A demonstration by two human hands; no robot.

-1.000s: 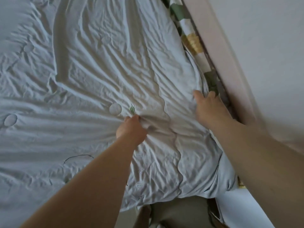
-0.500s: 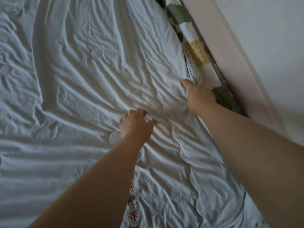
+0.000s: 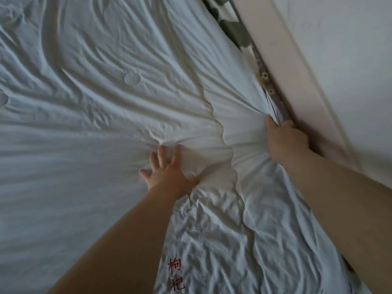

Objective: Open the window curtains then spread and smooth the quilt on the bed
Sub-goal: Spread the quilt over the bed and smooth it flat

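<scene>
Since the quilt (image 3: 106, 145) lying across the bed (image 3: 235, 32) looks soft, light and quick to crease, take it at its wall-side edge, where your right hand (image 3: 285, 142) grips a bunch while your left hand (image 3: 167, 172) presses flat, fingers spread.

Dim, flat indoor light, with a cool bluish cast on the quilt (image 3: 84, 155) and a bit warmer and brighter mid-frame. Source could not be told. Creases threw soft shadows. Wall (image 3: 339, 60) and bed frame (image 3: 282, 71) were smeared by motion blur. Wide-angle bend at the edges stretched the right forearm (image 3: 343, 209), which looked soft. Red lettering (image 3: 176, 274) was slightly fuzzy.
</scene>
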